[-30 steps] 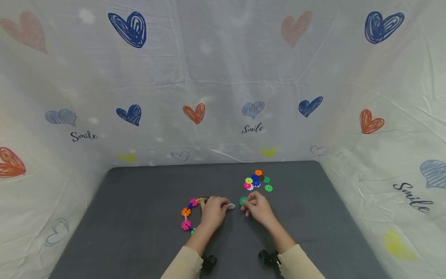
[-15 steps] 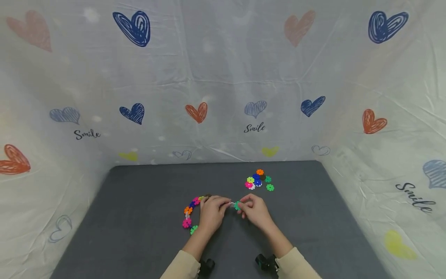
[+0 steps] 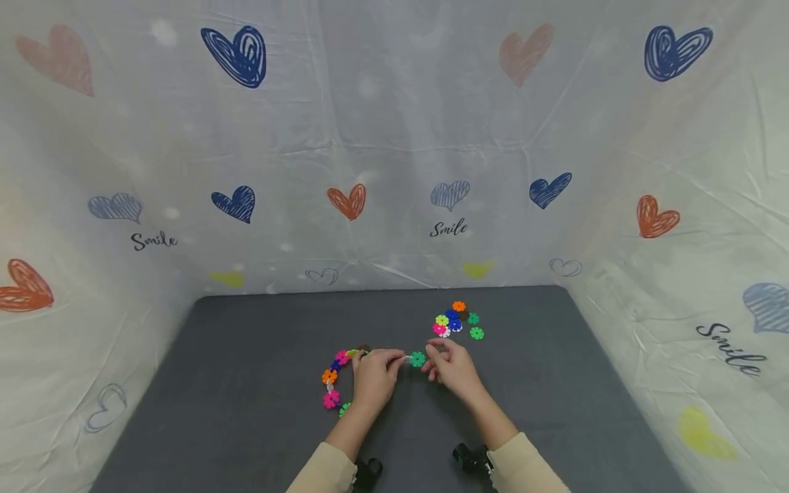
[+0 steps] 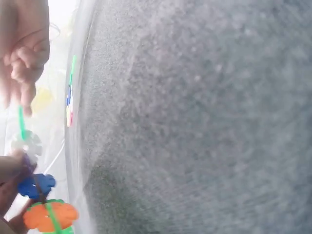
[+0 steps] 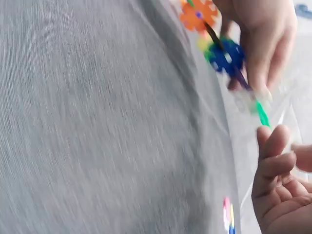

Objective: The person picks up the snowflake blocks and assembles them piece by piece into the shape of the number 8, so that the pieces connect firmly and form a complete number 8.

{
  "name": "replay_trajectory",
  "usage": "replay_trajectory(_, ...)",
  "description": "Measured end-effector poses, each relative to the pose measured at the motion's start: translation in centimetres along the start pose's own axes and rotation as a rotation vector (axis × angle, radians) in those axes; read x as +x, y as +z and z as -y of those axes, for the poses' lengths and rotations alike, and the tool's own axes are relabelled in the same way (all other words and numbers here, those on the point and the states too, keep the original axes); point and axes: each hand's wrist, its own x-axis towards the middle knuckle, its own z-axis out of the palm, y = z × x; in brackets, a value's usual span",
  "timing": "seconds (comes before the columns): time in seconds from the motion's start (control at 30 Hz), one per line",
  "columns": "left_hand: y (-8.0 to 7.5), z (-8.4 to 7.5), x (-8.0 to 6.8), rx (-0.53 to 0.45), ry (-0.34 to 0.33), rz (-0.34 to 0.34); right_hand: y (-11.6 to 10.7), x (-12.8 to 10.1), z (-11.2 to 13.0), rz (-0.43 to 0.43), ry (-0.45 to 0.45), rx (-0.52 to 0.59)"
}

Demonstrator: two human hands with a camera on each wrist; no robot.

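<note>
In the head view, a green disc (image 3: pixel 417 359) stands at what seems the right-hand end of a curved chain (image 3: pixel 331 398) of flower-shaped discs; the left hand (image 3: pixel 376 375) pinches the chain close to that end; the right hand (image 3: pixel 453 364) hangs just beside the green disc, fingers loosely bent and, as far as I can make out, gripping nothing; beyond it a pile of discs (image 3: pixel 454 324) lies on the grey worktop (image 3: pixel 246 383).

In the left wrist view, the green disc shows edge-on, meeting a see-through disc (image 4: pixel 33 146); a blue disc (image 4: pixel 36 186) and an orange disc (image 4: pixel 46 217) follow along the chain; the left fingers hold it beside the see-through disc; I'd line slot up with slot and press straight in, as a twist could well pop the joint.

In the right wrist view, the right fingertips sit right at the green disc's free edge, though whether they touch it I can't tell; the left fingers pinch near a purple disc (image 5: pixel 241 79); I'd steady the chain there, push with thumb and forefinger, then tug lightly to test the fit; how deep the slots have seated is too blurred to judge.
</note>
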Motion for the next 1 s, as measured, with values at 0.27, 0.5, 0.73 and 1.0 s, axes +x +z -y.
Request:
replay_trajectory(0.27,0.0,0.1,0.1,0.097,-0.064,0.071,-4.9,2.8,-2.5,-0.205,0.079,-0.307)
replay_trajectory(0.5,0.6,0.6,0.5,0.205,-0.039,0.151,-8.5,4.9,-4.4,-0.315,0.249,-0.56)
replay_trajectory(0.73,0.5,0.4,0.8,0.205,-0.04,0.209,-8.1,4.8,-4.4,-0.298,0.236,-0.574)
replay_trajectory(1.0,0.6,-0.5,1.5,0.279,0.002,0.408,-5.1,2.1,-3.2,-0.133,0.094,-0.412)
